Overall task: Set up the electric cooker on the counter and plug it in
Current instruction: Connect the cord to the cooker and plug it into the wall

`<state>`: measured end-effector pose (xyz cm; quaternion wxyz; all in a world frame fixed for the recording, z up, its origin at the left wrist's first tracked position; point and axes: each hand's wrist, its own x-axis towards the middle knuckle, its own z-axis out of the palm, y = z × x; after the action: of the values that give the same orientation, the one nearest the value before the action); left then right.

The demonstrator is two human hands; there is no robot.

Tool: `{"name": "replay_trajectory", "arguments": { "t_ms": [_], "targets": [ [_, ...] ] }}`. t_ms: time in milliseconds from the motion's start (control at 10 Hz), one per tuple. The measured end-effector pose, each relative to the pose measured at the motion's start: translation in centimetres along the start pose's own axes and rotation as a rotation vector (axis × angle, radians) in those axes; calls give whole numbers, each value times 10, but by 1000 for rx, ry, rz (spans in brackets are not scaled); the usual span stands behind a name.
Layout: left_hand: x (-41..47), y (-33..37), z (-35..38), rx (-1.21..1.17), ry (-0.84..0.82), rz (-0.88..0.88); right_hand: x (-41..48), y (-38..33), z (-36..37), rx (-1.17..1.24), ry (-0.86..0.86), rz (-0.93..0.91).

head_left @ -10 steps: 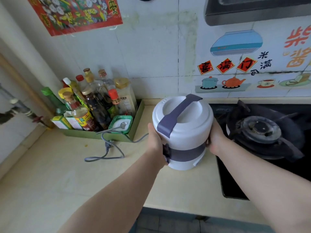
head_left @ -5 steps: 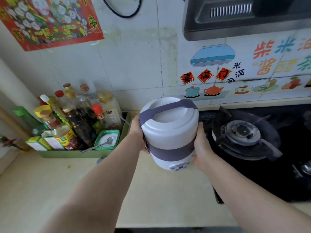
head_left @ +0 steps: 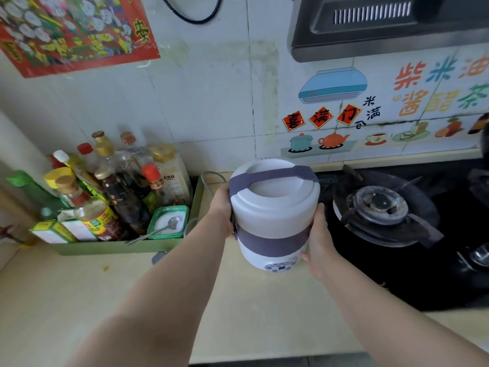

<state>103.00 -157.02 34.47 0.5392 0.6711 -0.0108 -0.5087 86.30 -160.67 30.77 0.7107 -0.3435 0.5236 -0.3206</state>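
Beige counter (head_left: 79,300) filled the lower frame, 6 to 9 o'clock. Black gas stove (head_left: 383,210) sat at 3 o'clock of the cooker, just beside it. Green tray (head_left: 119,249) packed with sauce bottles sat at 9 o'clock against the tiled wall. White electric cooker (head_left: 272,207) with grey band and grey lid strap was at frame centre, upright with a slight tilt, lid on, control panel facing the camera; could not tell if the base touched the counter. Left hand (head_left: 222,207) clasped its 9 o'clock side, fingers hidden behind the body. Right hand (head_left: 320,242) wrapped its 4 o'clock side, fingertips curled under the lower edge. Grey cord (head_left: 211,177) looped at 11 o'clock of the left hand. A spoon (head_left: 164,227) lay in a green-rimmed tub in the tray.
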Motion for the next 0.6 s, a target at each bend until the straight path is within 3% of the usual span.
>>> {"name": "replay_trajectory", "arguments": {
  "t_ms": [100, 300, 400, 600],
  "targets": [
    [0, -5, -13, -16, 66, 74, 1, 12, -2, -9, 37, -38],
    [6, -10, -86, -56, 311, 231, 8, 64, -6, -110, 334, 20],
    [-1, -18, -125, -63, 409, 211, 0, 88, 3, -147, 314, 107],
    [-13, -45, -187, -56, 464, 188, -43, 117, 54, -404, 33, 212]
  ]
}}
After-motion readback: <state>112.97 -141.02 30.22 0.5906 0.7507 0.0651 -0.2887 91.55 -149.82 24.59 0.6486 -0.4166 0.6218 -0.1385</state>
